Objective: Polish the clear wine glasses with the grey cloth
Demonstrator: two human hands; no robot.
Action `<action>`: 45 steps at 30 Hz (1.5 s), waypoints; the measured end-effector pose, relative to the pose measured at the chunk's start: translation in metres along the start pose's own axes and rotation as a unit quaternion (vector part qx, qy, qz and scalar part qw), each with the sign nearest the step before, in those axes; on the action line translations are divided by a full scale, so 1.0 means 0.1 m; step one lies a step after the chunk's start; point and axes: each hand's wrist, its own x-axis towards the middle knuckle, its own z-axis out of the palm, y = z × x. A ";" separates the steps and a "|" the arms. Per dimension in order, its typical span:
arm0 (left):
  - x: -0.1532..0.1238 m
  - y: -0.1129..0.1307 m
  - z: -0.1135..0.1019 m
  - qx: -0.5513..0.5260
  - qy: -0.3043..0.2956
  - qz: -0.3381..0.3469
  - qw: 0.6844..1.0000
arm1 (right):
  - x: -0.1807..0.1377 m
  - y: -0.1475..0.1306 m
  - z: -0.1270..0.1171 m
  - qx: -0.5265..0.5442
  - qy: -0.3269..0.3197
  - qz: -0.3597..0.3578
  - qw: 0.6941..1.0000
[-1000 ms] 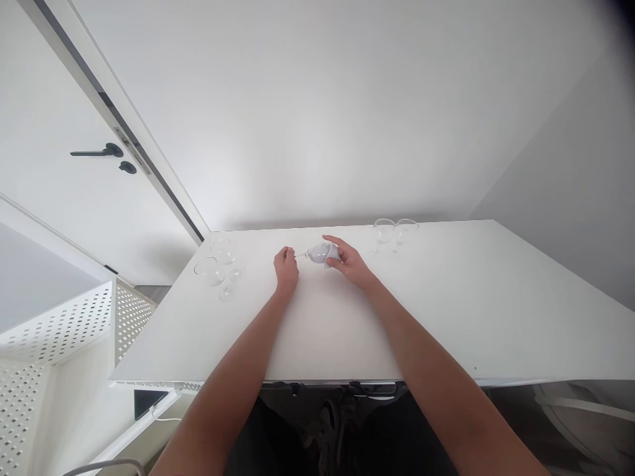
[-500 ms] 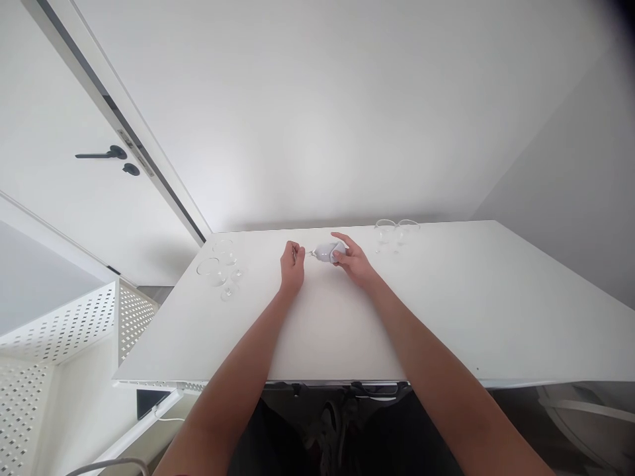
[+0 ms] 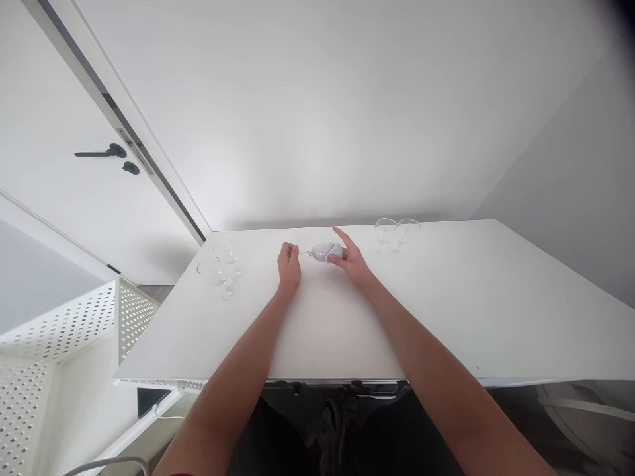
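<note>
A wine glass lies on its side in the air above the white table, its bowl toward the right. My left hand is closed around the foot end of its stem. A pale grey cloth fills or covers the bowl; which of the two I cannot tell. At the bowl's mouth my right hand grips the cloth with its thumb in front, while the index finger sticks out away from me.
Two wine glasses stand at the table's left side. Two more glasses stand at the back edge, right of my hands. The white table meets a wall behind; a door is at the left.
Both hands and the glass have shifted slightly left. My right index finger is stretched farther out, and the right thumb has moved along the bowl.
</note>
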 end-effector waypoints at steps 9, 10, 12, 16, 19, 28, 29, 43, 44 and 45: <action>-0.02 0.04 0.02 -0.004 0.017 -0.021 1.000 | -0.03 -0.09 0.01 -0.015 -0.024 -0.005 1.000; -0.02 0.03 0.01 -0.008 0.021 -0.026 0.999 | -0.04 -0.11 0.02 -0.031 -0.034 -0.015 0.999; -0.01 0.03 0.01 -0.011 0.024 -0.032 0.999 | -0.05 -0.13 0.02 -0.063 -0.040 -0.031 0.997; 0.00 0.02 0.02 -0.002 0.029 -0.035 0.999 | -0.05 -0.12 -0.01 -0.094 -0.054 -0.022 0.994; -0.01 0.04 0.01 0.011 0.027 -0.025 0.999 | -0.05 -0.10 -0.03 -0.113 -0.071 -0.011 0.991; -0.04 0.08 -0.02 -0.003 0.024 -0.003 1.000 | -0.05 -0.12 -0.07 -0.119 -0.139 -0.016 0.983; -0.04 0.07 -0.02 -0.004 0.025 -0.005 1.000 | -0.05 -0.12 -0.07 -0.119 -0.144 -0.013 0.982; -0.02 0.05 0.01 -0.006 0.023 -0.027 0.999 | -0.03 -0.11 -0.03 -0.118 -0.083 -0.030 0.989; -0.01 0.05 0.01 -0.007 0.026 -0.031 0.999 | -0.03 -0.10 -0.02 -0.125 -0.081 -0.034 0.988; -0.01 0.04 0.01 -0.007 0.028 -0.034 0.999 | -0.03 -0.10 -0.01 -0.133 -0.082 -0.035 0.987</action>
